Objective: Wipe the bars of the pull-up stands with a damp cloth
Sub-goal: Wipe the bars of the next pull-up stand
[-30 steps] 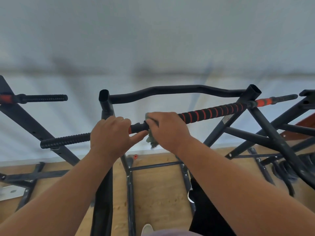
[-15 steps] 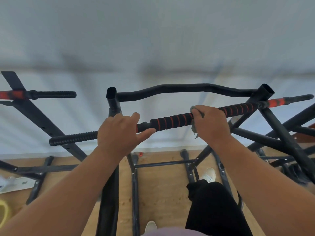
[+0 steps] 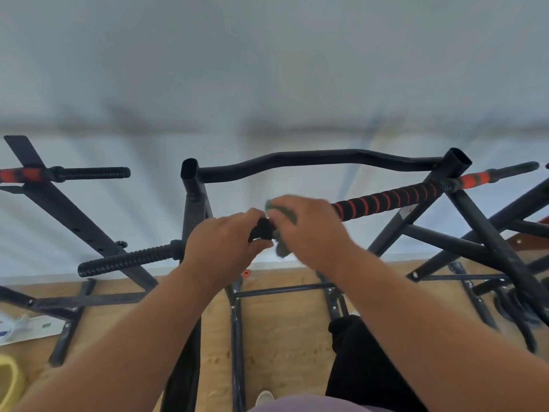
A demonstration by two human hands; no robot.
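A black pull-up stand carries a long grip bar [image 3: 389, 199] with black and orange foam rings, running from lower left to upper right. My left hand [image 3: 219, 248] grips this bar near the stand's left upright [image 3: 191, 185]. My right hand [image 3: 312, 230] sits right beside it, wrapped round the bar with a grey-green cloth [image 3: 282, 248] under its fingers. A flap of the cloth hangs below the bar. A bent black top bar [image 3: 320, 159] runs behind.
A second stand [image 3: 59, 200] with its own orange-ringed bar is at the left. More black frame tubes [image 3: 499, 233] cross at the right. Below lie the wooden floor [image 3: 282, 337], the stand's base rails, my black trouser leg and a yellow object [image 3: 9, 379] at bottom left.
My right hand has slid the cloth back left along the bar, from near the right upright to beside my left hand. The left hand has kept its grip.
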